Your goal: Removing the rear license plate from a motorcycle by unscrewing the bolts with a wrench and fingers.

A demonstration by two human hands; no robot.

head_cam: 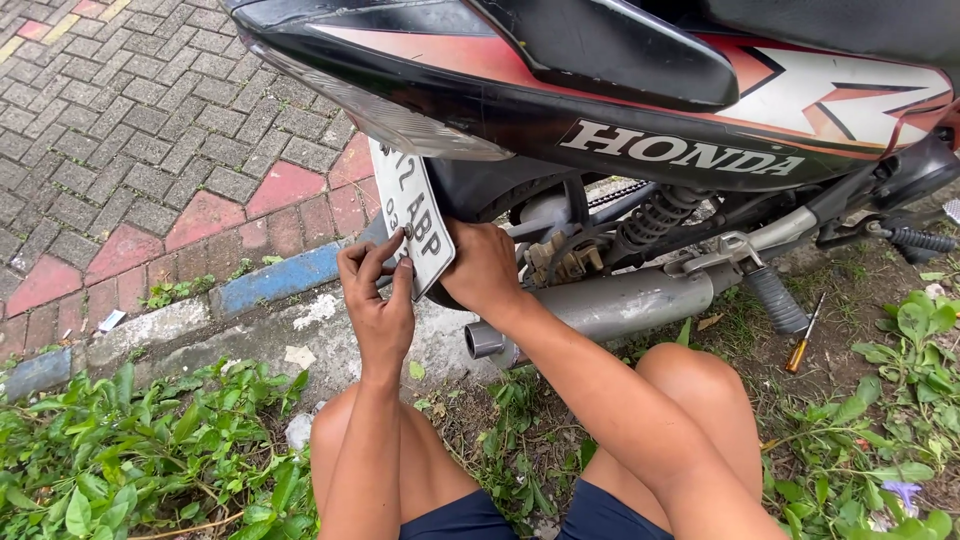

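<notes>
Far left of the grip: grey and red paving bricks (150,130), then a painted kerb (270,280) and leafy weeds (150,450) below it.

Left hand (380,300) – fingers pinched closed on the lower left face of the white number plate (412,225); whether something small, such as a fastener, sits between the fingertips I cannot tell. The plate hangs tilted under the tail of the motorbike (600,110), touching both hands.

Right hand (485,270) – just right of the plate, palm wrapped behind its right edge toward the rear mudguard; the fingers are hidden, so whether it is closed on anything I cannot tell.

Right of the grip: chrome exhaust pipe (620,300) just below the right forearm, rear shock spring (655,215) above it. Well apart to the right, a screwdriver (803,345) with an orange handle lies on the bare soil, out of reach of either hand.

Risks, as judged: 
- Any small part slipping from the pinch would fall into the weeds or soil beneath and be hard to find. 
- The plate is held mainly by hand, so loosening either hold could let it swing or drop. 
- The right forearm is near the exhaust – a burn if it is hot.
</notes>
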